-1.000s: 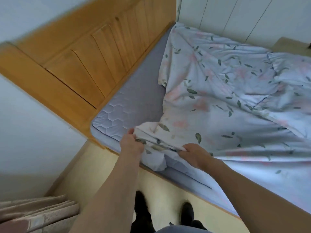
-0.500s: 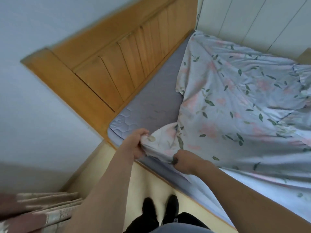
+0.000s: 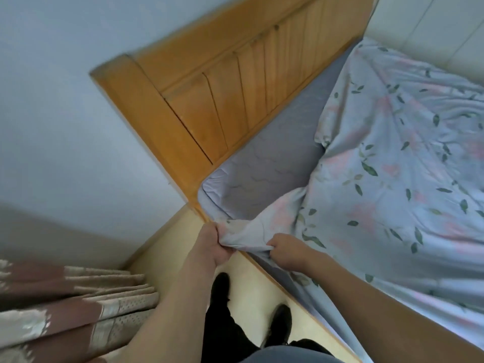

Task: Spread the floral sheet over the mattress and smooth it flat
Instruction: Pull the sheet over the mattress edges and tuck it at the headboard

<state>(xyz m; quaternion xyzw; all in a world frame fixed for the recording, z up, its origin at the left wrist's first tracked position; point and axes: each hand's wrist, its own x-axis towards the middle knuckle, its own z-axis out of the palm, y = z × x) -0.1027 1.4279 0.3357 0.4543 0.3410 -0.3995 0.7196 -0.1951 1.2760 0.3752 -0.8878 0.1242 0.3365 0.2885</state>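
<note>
Head view, the only one: both hands grip one corner of the floral sheet [image 3: 392, 179] at the near corner of the mattress [image 3: 272, 163], close to the wooden headboard [image 3: 235, 100]. Left hand [image 3: 212, 244] has its fingers curled tight round the bunched corner tip; right hand [image 3: 288, 248] pinches the hem just beside it, fingers curled under the cloth. Sheet lies over most of the mattress, wrinkled, with its edge hanging over the near side rail; a grey quilted band along the headboard is uncovered. Judged step: spreading, drawing this corner toward the headboard end; smoothing not begun. Next move likely calls for pulling the corner up and out past the mattress corner, keeping tension even so the far edge is not dragged off. Sheet's long axis appears to run along the bed, from the headboard away to the right; the held corner points toward the near headboard post.
</note>
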